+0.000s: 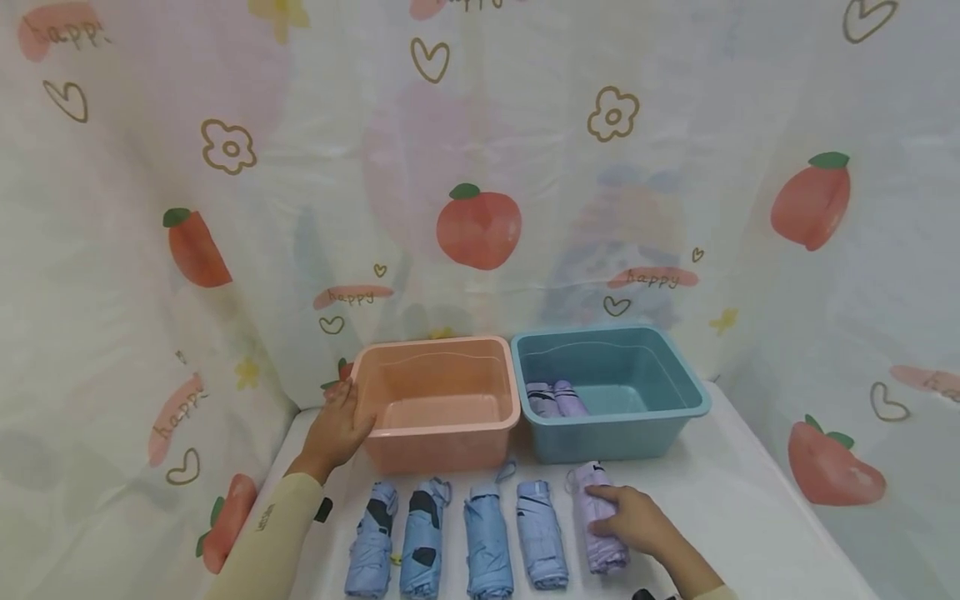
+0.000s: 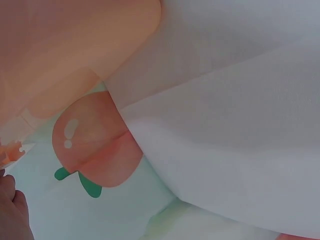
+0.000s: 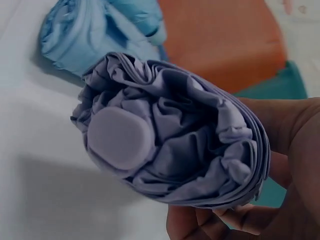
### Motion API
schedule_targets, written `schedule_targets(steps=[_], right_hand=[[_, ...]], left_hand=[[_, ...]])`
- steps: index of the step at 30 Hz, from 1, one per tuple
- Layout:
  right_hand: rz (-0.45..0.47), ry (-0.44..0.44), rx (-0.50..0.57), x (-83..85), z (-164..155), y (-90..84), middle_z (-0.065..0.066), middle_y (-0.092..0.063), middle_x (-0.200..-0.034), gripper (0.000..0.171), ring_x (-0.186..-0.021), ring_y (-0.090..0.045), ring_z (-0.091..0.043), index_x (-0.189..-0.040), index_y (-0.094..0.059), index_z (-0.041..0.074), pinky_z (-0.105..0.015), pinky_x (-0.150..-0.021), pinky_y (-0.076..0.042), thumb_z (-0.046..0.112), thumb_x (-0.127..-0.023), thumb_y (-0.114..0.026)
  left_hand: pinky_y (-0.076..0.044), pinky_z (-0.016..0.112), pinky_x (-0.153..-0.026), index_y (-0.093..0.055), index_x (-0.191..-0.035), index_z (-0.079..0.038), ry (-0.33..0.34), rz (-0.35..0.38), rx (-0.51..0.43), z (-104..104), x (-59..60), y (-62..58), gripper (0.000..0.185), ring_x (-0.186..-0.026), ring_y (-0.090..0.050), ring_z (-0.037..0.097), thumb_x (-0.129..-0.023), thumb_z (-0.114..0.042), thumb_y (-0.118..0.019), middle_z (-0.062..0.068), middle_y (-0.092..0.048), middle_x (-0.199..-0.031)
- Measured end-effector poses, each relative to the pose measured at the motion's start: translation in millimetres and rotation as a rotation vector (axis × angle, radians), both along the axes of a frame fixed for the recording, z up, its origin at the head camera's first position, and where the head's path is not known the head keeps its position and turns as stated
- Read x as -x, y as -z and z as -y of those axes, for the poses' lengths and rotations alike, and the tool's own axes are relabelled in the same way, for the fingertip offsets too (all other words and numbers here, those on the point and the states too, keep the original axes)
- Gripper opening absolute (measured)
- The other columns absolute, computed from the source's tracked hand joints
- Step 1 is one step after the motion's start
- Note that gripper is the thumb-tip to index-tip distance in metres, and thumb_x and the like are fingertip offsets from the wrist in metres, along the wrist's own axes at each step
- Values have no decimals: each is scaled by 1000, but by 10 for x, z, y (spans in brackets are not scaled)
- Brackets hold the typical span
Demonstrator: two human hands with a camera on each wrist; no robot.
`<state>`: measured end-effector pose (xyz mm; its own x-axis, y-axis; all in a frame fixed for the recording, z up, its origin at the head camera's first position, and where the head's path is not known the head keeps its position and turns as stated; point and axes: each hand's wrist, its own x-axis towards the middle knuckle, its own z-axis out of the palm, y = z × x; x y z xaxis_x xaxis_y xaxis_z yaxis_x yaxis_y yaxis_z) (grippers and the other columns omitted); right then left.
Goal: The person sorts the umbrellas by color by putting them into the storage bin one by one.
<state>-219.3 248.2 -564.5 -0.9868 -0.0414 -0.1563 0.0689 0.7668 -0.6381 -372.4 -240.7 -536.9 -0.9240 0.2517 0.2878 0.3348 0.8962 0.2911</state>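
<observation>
Your right hand (image 1: 637,521): fingers curled round the folded lilac fabric umbrella (image 1: 597,518). Your left hand (image 1: 337,429): fingers pressed together on the pink rectangular plastic tub (image 1: 438,398).

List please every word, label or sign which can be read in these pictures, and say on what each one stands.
"happy": printed on the curtain, on a pink stripe left of centre.
"happy": on the curtain again, on a pink stripe above the blue tub.
"happ": curtain, top left corner, cut off by the frame.
Small dark print on the left sleeve: too small to read.
The folded umbrellas and both tubs show no text.
</observation>
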Motion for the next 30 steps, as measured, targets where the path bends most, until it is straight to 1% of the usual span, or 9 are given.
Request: schedule_targets(steps=[4,6,9,12,15,18,23,27,30], right_hand=[[6,13,32,-96,-97,-258,-26,-61,-121,59,-111,-56,-46,-124,-69,11,-64,-90,-42,24,-68,-86],[0,18,55,-142,-150,-397,-27,-60,-123,60,-110,-57,-43,-125,-68,11,-63,-88,-44,25,-69,-86],[-16,18,103,-185,-229,-601,-28,-57,-126,61,-100,-59,-35,-127,-66,9,-54,-80,-50,24,-71,-85],[-15,20,155,-192,-306,-795,-27,-58,-121,64,-87,-60,-26,-131,-62,8,-44,-69,-53,24,-73,-84],[-26,12,183,-162,-384,-977,-24,-59,-113,67,-81,-60,-24,-135,-58,6,-39,-63,-53,24,-75,-83],[-62,-11,141,-76,-464,-1141,-24,-60,-111,69,-79,-59,-24,-137,-56,6,-38,-62,-52,26,-77,-82],[-128,-38,-19,106,-598,-1341,-34,-55,-119,66,-78,-58,-26,-138,-55,6,-38,-60,-52,26,-80,-80],[-144,-55,-113,333,-729,-1427,-40,-49,-125,64,-84,-58,-36,-138,-55,6,-43,-63,-53,23,-81,-78],[-138,-67,-160,549,-844,-1467,-42,-45,-130,62,-95,-56,-45,-138,-55,5,-51,-69,-52,23,-82,-77]], left_hand=[[-26,56,-109,-25,-148,12,-2,0,0,-2,-29,-13,76,-140,-25,43,-97,-40,-49,25,-23,-155],[-26,56,-109,-25,-148,11,-4,4,-3,-6,-33,-17,76,-140,-26,43,-97,-39,-49,25,-23,-155],[-26,57,-109,-25,-148,11,-6,9,-6,-6,-35,-19,75,-140,-25,43,-97,-39,-49,25,-22,-155],[-26,56,-109,-25,-148,11,-5,10,-1,2,-29,-17,75,-140,-25,43,-97,-39,-48,25,-22,-155],[-26,57,-109,-25,-147,12,-4,4,2,5,-19,-15,75,-140,-25,43,-97,-39,-49,26,-22,-155],[-25,57,-110,-25,-147,12,-3,3,-1,8,-5,-19,75,-141,-24,43,-97,-37,-51,26,-22,-155],[-24,55,-110,-24,-148,10,-4,22,6,-1,1,-29,76,-141,-23,41,-98,-40,-49,24,-21,-156],[-24,55,-111,-25,-148,10,-7,19,17,0,-3,-39,76,-142,-23,41,-97,-42,-47,24,-22,-156],[-24,54,-111,-26,-148,11,-1,12,28,3,-14,-47,76,-141,-24,41,-97,-41,-47,25,-23,-155]])
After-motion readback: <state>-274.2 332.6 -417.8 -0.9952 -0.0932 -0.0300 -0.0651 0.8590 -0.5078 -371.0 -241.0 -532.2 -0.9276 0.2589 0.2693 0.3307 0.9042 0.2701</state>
